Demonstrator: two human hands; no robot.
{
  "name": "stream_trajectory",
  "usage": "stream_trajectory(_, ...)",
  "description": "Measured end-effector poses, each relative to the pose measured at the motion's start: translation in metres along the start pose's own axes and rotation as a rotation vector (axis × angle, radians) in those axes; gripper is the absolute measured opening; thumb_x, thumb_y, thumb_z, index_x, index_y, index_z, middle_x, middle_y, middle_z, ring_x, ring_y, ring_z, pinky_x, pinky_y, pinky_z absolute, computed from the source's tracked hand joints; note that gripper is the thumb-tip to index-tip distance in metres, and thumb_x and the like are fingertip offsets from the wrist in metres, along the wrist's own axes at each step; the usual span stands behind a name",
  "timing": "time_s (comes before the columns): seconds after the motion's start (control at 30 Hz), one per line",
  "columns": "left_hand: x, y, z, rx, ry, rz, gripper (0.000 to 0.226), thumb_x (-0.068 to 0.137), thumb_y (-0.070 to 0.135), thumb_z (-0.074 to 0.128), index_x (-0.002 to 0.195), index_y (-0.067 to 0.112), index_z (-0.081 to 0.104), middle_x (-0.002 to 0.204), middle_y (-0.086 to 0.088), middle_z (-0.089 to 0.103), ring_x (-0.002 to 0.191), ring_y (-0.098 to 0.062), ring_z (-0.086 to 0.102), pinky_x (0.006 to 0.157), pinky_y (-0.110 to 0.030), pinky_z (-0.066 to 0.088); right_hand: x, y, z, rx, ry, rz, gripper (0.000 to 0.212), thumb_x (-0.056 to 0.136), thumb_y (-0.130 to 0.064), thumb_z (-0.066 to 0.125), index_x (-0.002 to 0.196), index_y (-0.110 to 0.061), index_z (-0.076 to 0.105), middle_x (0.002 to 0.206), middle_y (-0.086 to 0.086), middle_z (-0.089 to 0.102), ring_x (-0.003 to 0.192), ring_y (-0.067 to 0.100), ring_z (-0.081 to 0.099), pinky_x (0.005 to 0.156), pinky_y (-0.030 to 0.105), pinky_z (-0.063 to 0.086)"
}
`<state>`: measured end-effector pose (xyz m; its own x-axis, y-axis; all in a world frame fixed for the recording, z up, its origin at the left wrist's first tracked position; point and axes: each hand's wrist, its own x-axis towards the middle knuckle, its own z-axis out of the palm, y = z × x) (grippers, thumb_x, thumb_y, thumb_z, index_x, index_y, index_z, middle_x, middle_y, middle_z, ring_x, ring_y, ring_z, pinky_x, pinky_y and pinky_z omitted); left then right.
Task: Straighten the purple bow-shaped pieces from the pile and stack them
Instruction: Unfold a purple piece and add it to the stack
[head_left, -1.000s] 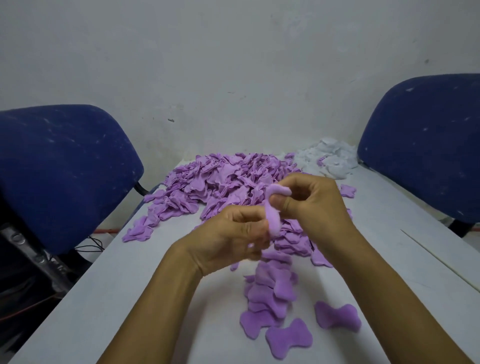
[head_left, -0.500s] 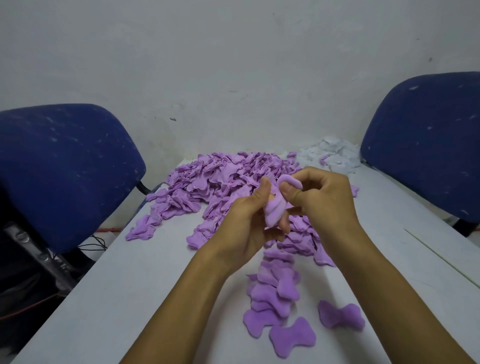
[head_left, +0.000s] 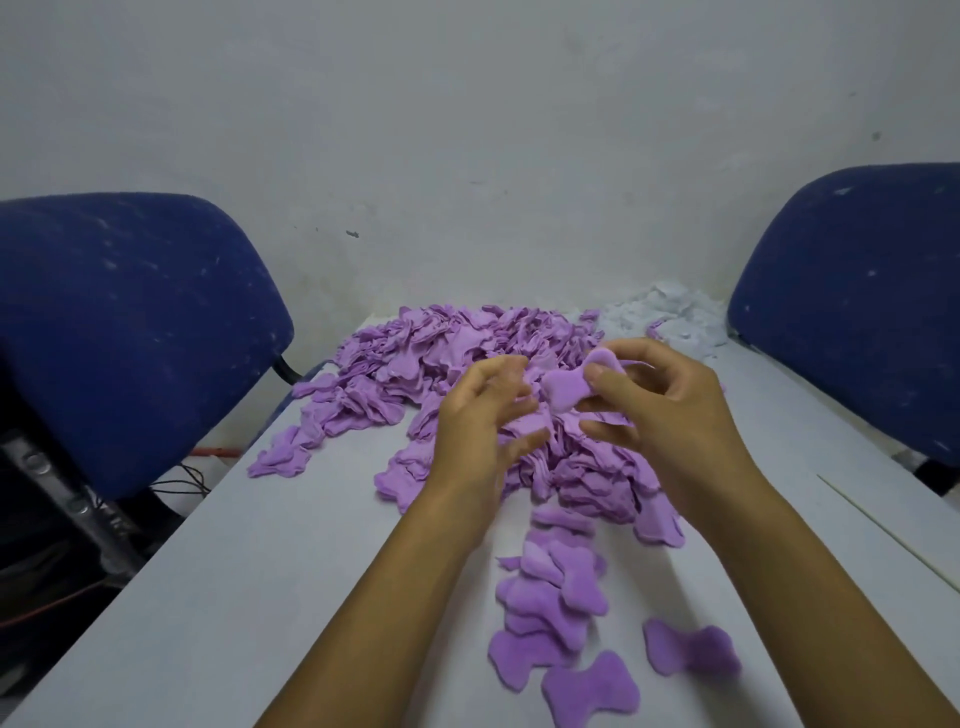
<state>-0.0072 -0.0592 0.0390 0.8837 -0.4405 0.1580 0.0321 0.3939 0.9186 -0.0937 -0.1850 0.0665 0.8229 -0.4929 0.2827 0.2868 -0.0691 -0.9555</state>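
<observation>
Right hand (head_left: 670, 410) pinches 1 purple bow-shaped felt piece (head_left: 569, 387); left hand (head_left: 478, 421) open, fingers blurred, hiding part of the purple pile (head_left: 441, 358).

1. A pale grey surface (head_left: 270, 597) carries everything.
2. A big purple pile (head_left: 447, 364) of bow pieces lies at its far end.
3. White scraps (head_left: 670, 317) lie beside the pile, far right.
4. A loose stack (head_left: 550, 597) and two single bows (head_left: 589, 686) (head_left: 688, 649) lie nearer.

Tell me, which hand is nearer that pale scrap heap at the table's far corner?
Right. The right hand is just in front of the pale scrap heap, pinching a purple bow piece; the left hand hangs farther left, over the purple pile.
</observation>
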Motion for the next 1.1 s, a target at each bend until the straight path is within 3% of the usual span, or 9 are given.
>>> stream_trajectory(0.1,-0.003,-0.002,0.003,0.031,-0.081,-0.001,0.013,0.084,0.019,0.072,0.096,0.015,0.071,0.089,-0.004,0.072,0.078,-0.016,0.069,0.064,-0.029,0.055,-0.001,0.002,0.003,0.006,-0.013,0.0,0.015,0.091,-0.018,0.069,0.102,-0.008,0.067,0.086,0.008,0.075,0.078,0.02,0.074,0.06,0.025,0.057)
stream_trajectory(0.3,-0.006,0.003,-0.003,0.136,-0.044,0.128,0.02,0.087,0.009,0.069,0.077,0.025,0.076,0.076,0.004,0.072,0.072,-0.01,0.065,0.063,-0.024,0.052,-0.002,0.006,0.002,-0.149,-0.037,-0.075,0.013,0.089,-0.02,0.071,0.102,-0.018,0.072,0.087,0.007,0.073,0.076,0.018,0.071,0.06,0.024,0.057)
stream_trajectory(0.47,-0.006,0.007,-0.002,0.088,0.072,0.138,0.024,0.083,-0.003,0.067,0.071,0.016,0.074,0.066,0.0,0.066,0.063,-0.016,0.058,0.057,-0.022,0.049,-0.002,0.012,-0.001,-0.107,0.018,-0.149,0.006,0.089,-0.012,0.07,0.093,-0.014,0.074,0.073,0.0,0.071,0.066,0.009,0.064,0.058,0.025,0.056)
stream_trajectory(0.53,-0.006,0.01,-0.008,0.095,0.005,0.147,0.02,0.081,-0.002,0.069,0.072,0.015,0.074,0.067,-0.002,0.066,0.064,-0.017,0.057,0.056,-0.022,0.048,-0.002,0.015,-0.003,-0.118,-0.078,-0.143,0.007,0.089,-0.011,0.069,0.092,-0.015,0.074,0.077,0.004,0.071,0.071,0.013,0.065,0.061,0.025,0.057)
stream_trajectory(0.63,-0.008,0.014,-0.023,0.151,-0.269,0.125,0.014,0.081,0.019,0.064,0.081,0.018,0.077,0.077,-0.003,0.067,0.072,-0.017,0.056,0.062,-0.023,0.047,-0.001,0.016,-0.013,-0.105,-0.252,-0.096,0.017,0.088,-0.026,0.067,0.097,-0.014,0.074,0.091,0.002,0.073,0.084,0.013,0.067,0.07,0.027,0.059)
stream_trajectory(0.7,-0.005,0.015,-0.035,0.167,-0.273,0.087,0.022,0.087,0.028,0.058,0.088,0.019,0.078,0.082,-0.002,0.066,0.075,-0.016,0.057,0.062,-0.024,0.047,0.003,0.019,-0.019,-0.029,-0.225,-0.074,0.025,0.088,-0.037,0.062,0.096,-0.017,0.076,0.093,0.0,0.072,0.085,0.01,0.065,0.069,0.023,0.056)
stream_trajectory(0.87,0.006,0.001,-0.071,0.879,0.022,0.08,0.019,0.09,0.012,0.064,0.082,0.026,0.074,0.079,0.009,0.07,0.07,-0.015,0.064,0.062,-0.025,0.049,0.014,0.051,-0.017,-0.316,0.005,-0.051,0.019,0.094,-0.022,0.061,0.08,-0.024,0.074,0.071,-0.006,0.069,0.069,0.009,0.062,0.065,0.029,0.053)
stream_trajectory(0.97,0.007,-0.009,-0.085,1.13,-0.01,0.035,0.02,0.088,0.01,0.062,0.083,0.027,0.072,0.082,0.003,0.07,0.068,-0.012,0.064,0.054,-0.016,0.049,0.014,0.067,-0.001,-0.52,-0.092,-0.087,0.015,0.092,-0.023,0.063,0.08,-0.023,0.071,0.069,-0.008,0.069,0.065,0.009,0.062,0.068,0.03,0.05)
stream_trajectory(1.1,0.011,-0.016,-0.098,1.25,-0.052,0.05,0.016,0.083,0.009,0.065,0.088,0.024,0.068,0.087,0.001,0.064,0.07,-0.014,0.061,0.068,-0.029,0.055,0.018,0.081,0.024,-0.758,-0.217,-0.167,0.009,0.09,-0.021,0.066,0.083,-0.025,0.07,0.071,-0.01,0.068,0.067,0.007,0.064,0.066,0.019,0.046)
